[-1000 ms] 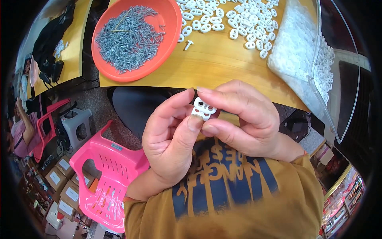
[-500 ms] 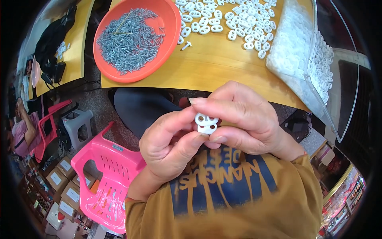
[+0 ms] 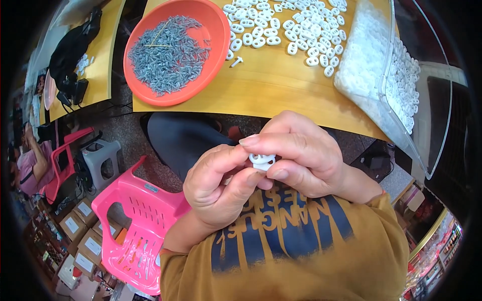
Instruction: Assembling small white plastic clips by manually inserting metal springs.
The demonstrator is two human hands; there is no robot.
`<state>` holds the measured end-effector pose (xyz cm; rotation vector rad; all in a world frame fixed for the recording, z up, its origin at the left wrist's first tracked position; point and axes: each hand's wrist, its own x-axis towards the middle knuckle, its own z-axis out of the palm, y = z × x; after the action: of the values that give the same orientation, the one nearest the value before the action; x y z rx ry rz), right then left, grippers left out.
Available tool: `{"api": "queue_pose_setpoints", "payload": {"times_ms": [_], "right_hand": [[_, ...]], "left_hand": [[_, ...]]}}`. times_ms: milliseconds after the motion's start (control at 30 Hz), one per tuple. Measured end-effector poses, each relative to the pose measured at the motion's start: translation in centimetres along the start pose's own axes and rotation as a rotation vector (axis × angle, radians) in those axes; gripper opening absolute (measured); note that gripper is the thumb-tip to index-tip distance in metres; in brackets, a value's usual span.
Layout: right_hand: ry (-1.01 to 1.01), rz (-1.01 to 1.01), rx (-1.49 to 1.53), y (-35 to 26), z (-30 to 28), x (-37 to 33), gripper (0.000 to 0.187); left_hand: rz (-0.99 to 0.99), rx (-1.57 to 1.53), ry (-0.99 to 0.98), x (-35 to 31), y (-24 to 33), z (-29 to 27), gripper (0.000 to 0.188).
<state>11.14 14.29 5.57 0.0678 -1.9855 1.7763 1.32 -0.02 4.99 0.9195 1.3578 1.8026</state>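
Observation:
In front of my chest, a small white two-hole cord lock [image 3: 262, 163] is pinched between both hands. My left hand [image 3: 216, 183] is closed, its thumb and index finger against the left side of the piece. From the right, my right hand [image 3: 309, 158] closes on it too, index finger across the top and thumb below. Fingers cover much of the cord lock; its upper holes show only in part. Beyond the hands, many loose white oval two-hole pieces [image 3: 312, 61] are spread over the wooden table [image 3: 251, 90]. A small white T-shaped piece [image 3: 237, 61] lies near them.
An orange basin [image 3: 217, 50] of small metal springs [image 3: 168, 60] stands at the table's left. On the right is a clear plastic bin [image 3: 389, 95] of white parts. A pink chair [image 3: 143, 215] is at my left; a person [image 3: 35, 163] is farther left.
Both hands have shifted slightly down and right with the cord lock. My right fingers now cover more of its top, so less of its upper holes shows.

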Motion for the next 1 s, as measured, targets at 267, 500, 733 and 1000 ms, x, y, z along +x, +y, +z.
{"api": "queue_pose_setpoints", "payload": {"times_ms": [267, 500, 733, 1000], "right_hand": [[0.034, -0.009, 0.056, 0.1, 0.6, 0.0, 0.037], [0.011, -0.020, 0.128, 0.6, 0.9, 0.0, 0.036], [0.047, -0.065, 0.119, 1.0, 1.1, -0.2, 0.031], [0.054, -0.102, 0.069, 1.0, 1.0, -0.2, 0.033]], "left_hand": [[0.080, -0.074, 0.054, -0.3, -0.3, 1.0, 0.030], [0.090, -0.064, 0.033, -0.9, -0.4, 0.6, 0.031], [0.133, -0.070, 0.081, -1.0, -0.8, 1.2, 0.033], [0.102, -0.016, 0.000, -0.4, -0.5, 1.0, 0.032]]}}
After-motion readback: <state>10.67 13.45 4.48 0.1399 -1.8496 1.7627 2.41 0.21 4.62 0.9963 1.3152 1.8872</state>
